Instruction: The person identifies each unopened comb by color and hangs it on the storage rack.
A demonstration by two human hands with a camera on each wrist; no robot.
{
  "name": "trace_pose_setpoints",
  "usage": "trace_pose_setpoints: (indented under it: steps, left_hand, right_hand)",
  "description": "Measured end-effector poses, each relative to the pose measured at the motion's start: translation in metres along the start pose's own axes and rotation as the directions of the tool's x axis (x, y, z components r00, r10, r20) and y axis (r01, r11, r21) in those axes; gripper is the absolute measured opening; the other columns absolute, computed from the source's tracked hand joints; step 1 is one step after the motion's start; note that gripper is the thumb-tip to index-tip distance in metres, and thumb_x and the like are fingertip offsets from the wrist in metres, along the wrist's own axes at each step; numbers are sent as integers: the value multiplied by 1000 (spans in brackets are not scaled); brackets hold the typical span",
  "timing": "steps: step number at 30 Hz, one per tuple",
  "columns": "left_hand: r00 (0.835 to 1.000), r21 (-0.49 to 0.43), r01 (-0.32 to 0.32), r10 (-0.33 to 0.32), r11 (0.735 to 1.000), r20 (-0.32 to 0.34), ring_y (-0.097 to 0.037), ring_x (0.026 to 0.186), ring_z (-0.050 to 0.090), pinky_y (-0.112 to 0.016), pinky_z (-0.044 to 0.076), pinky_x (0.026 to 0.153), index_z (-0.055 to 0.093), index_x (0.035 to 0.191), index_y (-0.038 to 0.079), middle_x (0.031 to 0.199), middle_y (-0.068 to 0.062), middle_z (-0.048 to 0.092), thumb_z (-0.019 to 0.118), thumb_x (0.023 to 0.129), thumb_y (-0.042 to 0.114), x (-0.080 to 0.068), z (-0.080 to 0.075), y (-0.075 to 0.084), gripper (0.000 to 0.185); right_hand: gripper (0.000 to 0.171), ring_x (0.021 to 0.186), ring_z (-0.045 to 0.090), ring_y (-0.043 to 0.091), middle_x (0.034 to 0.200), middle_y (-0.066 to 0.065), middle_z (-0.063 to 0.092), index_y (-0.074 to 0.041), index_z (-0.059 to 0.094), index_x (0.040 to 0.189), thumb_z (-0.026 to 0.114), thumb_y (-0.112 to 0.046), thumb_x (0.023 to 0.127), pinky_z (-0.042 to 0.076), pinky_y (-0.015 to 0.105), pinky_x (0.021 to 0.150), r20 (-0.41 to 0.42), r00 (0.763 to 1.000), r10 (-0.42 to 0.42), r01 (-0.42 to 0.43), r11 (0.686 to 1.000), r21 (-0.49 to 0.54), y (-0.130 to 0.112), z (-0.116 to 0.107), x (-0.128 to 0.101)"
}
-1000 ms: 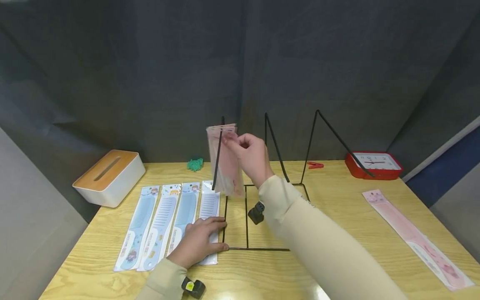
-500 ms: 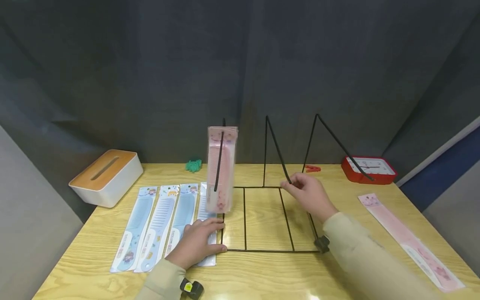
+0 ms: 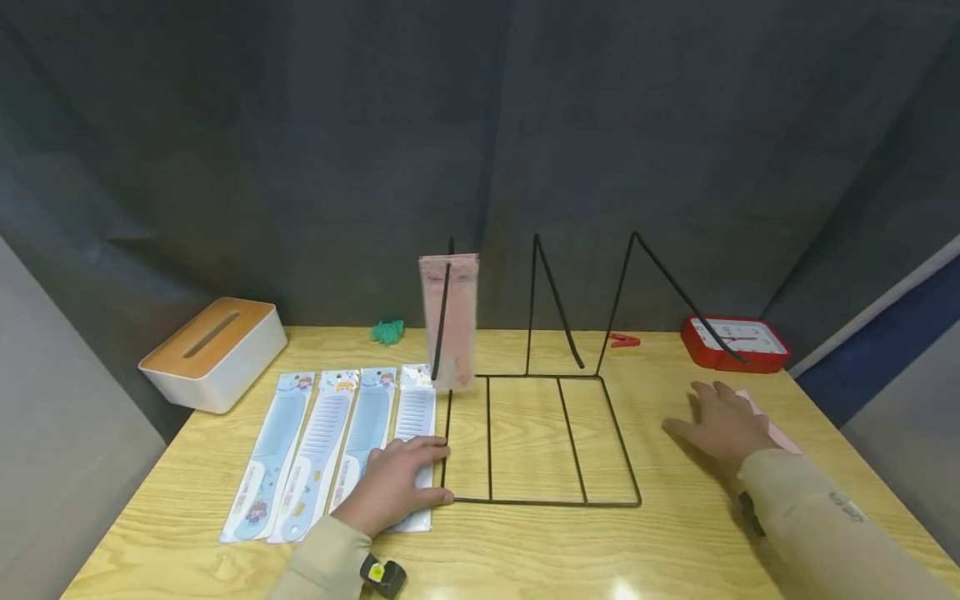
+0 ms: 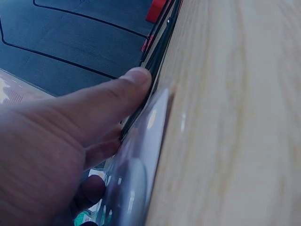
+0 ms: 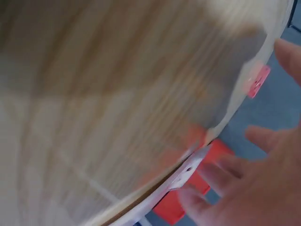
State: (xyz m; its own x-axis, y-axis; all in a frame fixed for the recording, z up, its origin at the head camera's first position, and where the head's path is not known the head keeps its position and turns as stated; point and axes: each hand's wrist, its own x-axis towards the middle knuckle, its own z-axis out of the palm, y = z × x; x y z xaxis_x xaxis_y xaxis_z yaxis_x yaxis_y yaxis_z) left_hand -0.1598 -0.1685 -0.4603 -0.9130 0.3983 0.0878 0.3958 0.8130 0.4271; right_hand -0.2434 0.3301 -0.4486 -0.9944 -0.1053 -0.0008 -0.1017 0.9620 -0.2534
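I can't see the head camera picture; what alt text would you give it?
A person's left hand presses on packaged combs beside a black wire rack on a wooden table, while the right hand reaches, fingers spread, toward a pink packaged comb on the right. Pink comb packs hang on the rack's left prong.

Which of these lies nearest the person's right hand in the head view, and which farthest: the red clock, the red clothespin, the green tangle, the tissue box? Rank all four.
From the right hand:
1. Red clock, just behind it at the table's right rear.
2. Red clothespin, rear centre, behind the wire rack.
3. Green tangle, rear, left of centre.
4. Tissue box, far left.
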Motion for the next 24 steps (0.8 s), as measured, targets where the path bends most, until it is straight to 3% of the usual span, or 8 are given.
trace_pose_setpoints:
  steps: [2, 5, 7, 9, 11, 14, 19, 24]
  left_hand:
    - [1000, 3, 1, -1, 1000, 0, -29, 125, 53, -51, 40, 88, 63, 136, 16, 145, 3, 55, 77, 82, 52, 0, 0, 0, 66]
    - [1000, 6, -1, 1, 1000, -3, -28, 125, 53, -51, 40, 88, 63, 136, 17, 145, 4, 55, 77, 82, 53, 1, 1, -1, 66]
    - [1000, 2, -1, 1, 1000, -4, -29, 125, 53, -51, 40, 89, 63, 136, 17, 145, 3, 55, 77, 82, 53, 2, 2, -1, 66]
    - [1000, -3, 0, 0, 1000, -3, -30, 126, 53, -52, 40, 89, 63, 136, 17, 145, 3, 55, 77, 82, 53, 2, 2, -1, 66]
    - [1000, -6, 1, -1, 1000, -2, -31, 126, 52, -52, 40, 89, 63, 136, 17, 145, 2, 55, 77, 82, 52, 2, 3, 0, 66]
    - [1000, -7, 1, -1, 1000, 0, -31, 125, 53, -52, 39, 89, 63, 136, 17, 145, 2, 55, 77, 82, 52, 2, 3, 1, 66]
    - [1000, -12, 3, -3, 1000, 6, -29, 126, 52, -52, 39, 89, 63, 136, 17, 145, 3, 55, 77, 83, 52, 3, 2, 2, 66]
    - [1000, -12, 5, -5, 1000, 13, -30, 126, 52, -53, 39, 89, 62, 137, 17, 145, 4, 55, 77, 83, 52, 3, 2, 3, 66]
  right_hand:
    - [91, 120, 40, 61, 136, 38, 45, 7, 47, 138, 57, -69, 89, 35, 77, 84, 43, 999, 4, -3, 1000, -28, 6, 1, 0]
    - [81, 111, 49, 54, 123, 33, 56, 7, 55, 128, 59, -65, 90, 43, 71, 78, 40, 999, -15, 17, 999, -47, 10, 1, -1]
    - [77, 109, 48, 55, 121, 33, 55, 7, 55, 127, 62, -61, 90, 43, 69, 76, 17, 1000, 2, -1, 1000, -30, 12, 0, -1]
    - [84, 113, 41, 60, 129, 39, 47, 9, 49, 135, 61, -61, 90, 37, 74, 80, 19, 998, 59, -59, 998, -7, 16, -2, -1]
    - [90, 115, 34, 66, 133, 43, 37, 10, 42, 139, 58, -64, 90, 33, 78, 79, 60, 988, 145, -146, 989, 26, 21, -5, -2]
    - [83, 113, 33, 68, 130, 44, 36, 8, 41, 137, 52, -61, 93, 31, 79, 77, 115, 966, 230, -235, 971, 34, 30, -9, -1]
    - [55, 98, 43, 64, 117, 41, 51, 2, 50, 130, 51, -40, 95, 38, 69, 70, 95, 965, 245, -249, 968, 25, 41, -15, 0]
    - [48, 95, 40, 61, 116, 41, 50, 2, 49, 128, 52, -32, 94, 34, 68, 71, 86, 952, 295, -299, 954, 37, 50, -19, 1]
